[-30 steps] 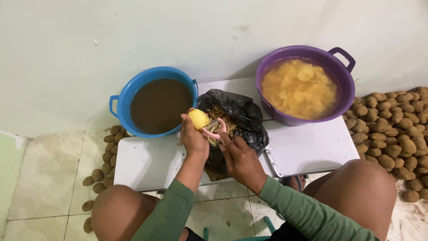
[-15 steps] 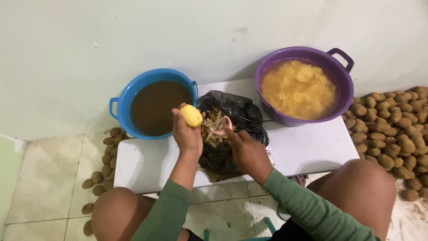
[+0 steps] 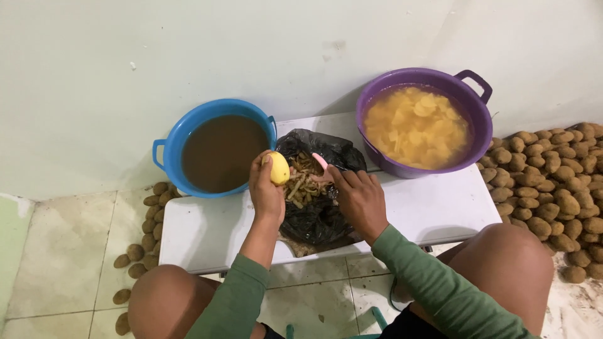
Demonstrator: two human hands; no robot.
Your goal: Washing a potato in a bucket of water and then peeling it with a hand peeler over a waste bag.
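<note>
My left hand holds a peeled yellow potato above the left edge of a black plastic bag full of peelings. My right hand grips a pink-handled peeler over the same bag, a little to the right of the potato. Both green sleeves reach in from below. The bag lies on a low white table between my bare knees.
A blue basin of brown water sits at the table's left rear. A purple basin of yellow potato slices in water stands at the right rear. Unpeeled potatoes are heaped on the floor at right, and several more potatoes lie at left.
My left hand has carried the potato slightly left and up, turning it. My right hand with the peeler has drawn away from the potato and moved right over the bag.
</note>
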